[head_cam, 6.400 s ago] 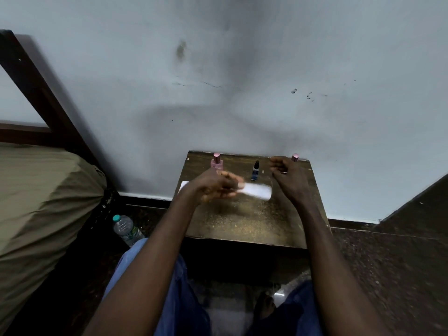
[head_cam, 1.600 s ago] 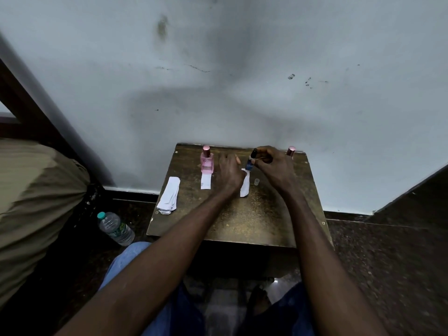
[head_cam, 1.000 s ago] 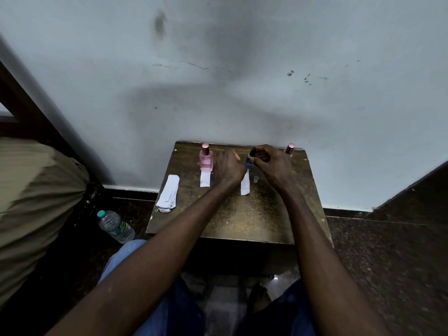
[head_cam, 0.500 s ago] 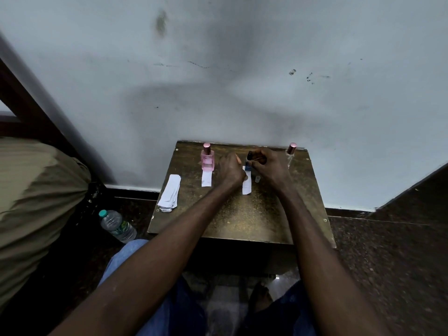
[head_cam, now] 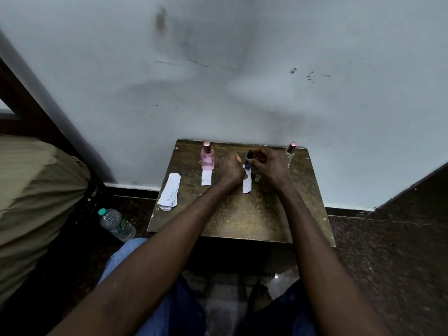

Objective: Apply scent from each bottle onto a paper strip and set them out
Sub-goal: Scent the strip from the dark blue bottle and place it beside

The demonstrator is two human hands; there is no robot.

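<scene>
Down from mid-air since a few seconds back, the paper strip (head_cam: 246,186) now lies flat on the table (head_cam: 242,221), and both my hands have closed in over its far end. My right hand (head_cam: 270,166) pinches the small blue bottle (head_cam: 247,164) by its dark top, at the strip's far end. My left hand (head_cam: 230,167) is curled just beside it; whether it pins the paper I cannot tell. A tiny clear cap (head_cam: 257,178) sits just right of the strip. Further left, the pink bottle (head_cam: 207,157) already has a white strip (head_cam: 206,177) laid before it, so I judge one scent done and this second under way. The clear bottle (head_cam: 290,156) at far right has no strip yet. Spare strips (head_cam: 169,192) wait near the table's left edge.
</scene>
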